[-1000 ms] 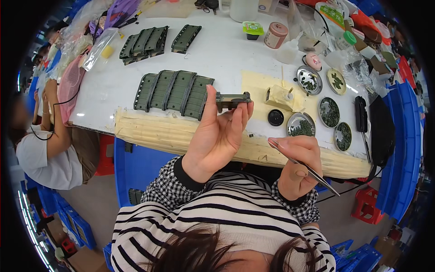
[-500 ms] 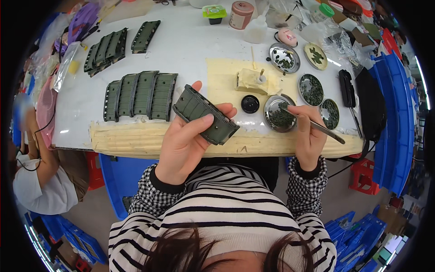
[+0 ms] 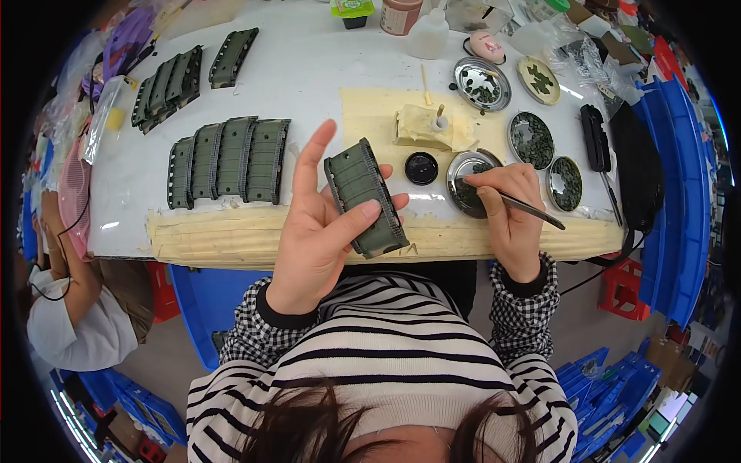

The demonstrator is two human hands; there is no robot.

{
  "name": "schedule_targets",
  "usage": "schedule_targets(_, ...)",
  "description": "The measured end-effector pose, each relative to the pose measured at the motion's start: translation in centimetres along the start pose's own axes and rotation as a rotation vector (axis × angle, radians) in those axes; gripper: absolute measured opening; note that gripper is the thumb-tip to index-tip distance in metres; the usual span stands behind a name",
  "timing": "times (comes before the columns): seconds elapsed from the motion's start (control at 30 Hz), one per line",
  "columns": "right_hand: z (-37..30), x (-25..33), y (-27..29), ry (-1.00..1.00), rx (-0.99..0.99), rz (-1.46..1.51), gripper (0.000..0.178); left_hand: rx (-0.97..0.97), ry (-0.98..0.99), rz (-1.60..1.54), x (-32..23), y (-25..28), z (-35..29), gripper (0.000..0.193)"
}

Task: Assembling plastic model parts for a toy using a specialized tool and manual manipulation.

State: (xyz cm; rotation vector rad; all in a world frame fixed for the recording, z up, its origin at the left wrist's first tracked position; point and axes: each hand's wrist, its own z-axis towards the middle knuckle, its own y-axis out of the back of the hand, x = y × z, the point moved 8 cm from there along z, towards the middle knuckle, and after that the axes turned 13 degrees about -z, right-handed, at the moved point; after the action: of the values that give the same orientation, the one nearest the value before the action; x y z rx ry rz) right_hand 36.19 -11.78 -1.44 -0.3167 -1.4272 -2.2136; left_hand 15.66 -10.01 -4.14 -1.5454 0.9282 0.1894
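Note:
My left hand grips a dark green curved panel with toothed, ribbed long edges. Its thumb presses on the panel's face, and the index finger is stretched away from it. In my right hand is a pair of metal tweezers, pinched and slanting. Their tips are hidden by my fingers, above a round metal dish of tiny dark green pieces. Beside that dish stands a small round black pot. Several similar green panels lie side by side to the left.
More round dishes of green bits stand at the right. Behind the black pot is a cream block wrapped in tape. A white squeeze bottle stands at the back. A padded tan strip lines the table's front edge. At far left sits another person.
The panel in my left hand has turned more upright, and my index finger has lifted off it. My right hand has moved slightly left over the dish, with the tweezers still held. The view has shifted slightly.

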Motion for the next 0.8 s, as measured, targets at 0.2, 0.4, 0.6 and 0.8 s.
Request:
schedule_targets(0.2, 0.1, 0.2, 0.5, -0.026, -0.018, 0.068, 0.009, 0.109, 0.054, 0.151, 1.6, 0.2, 0.0, 0.021)
schedule_targets(0.4, 1.5, 6.0, 1.9, 0.158, 0.014, 0.295, 0.012, 0.253, 0.1, 0.231, 3.1, -0.6, 0.6, 0.022)
schedule_targets(0.6, 2.0, 7.3, 0.6, 0.193, 0.071, 0.353, 0.016, 0.254, 0.048, 0.294, 2.3, -0.7, 0.6, 0.021)
schedule_targets(0.8, 1.8, 7.1, 0.4, 0.119, 0.079, 0.506, 0.018, 0.231, 0.221, -0.092, 2.5, -1.0, 0.0, 0.027)
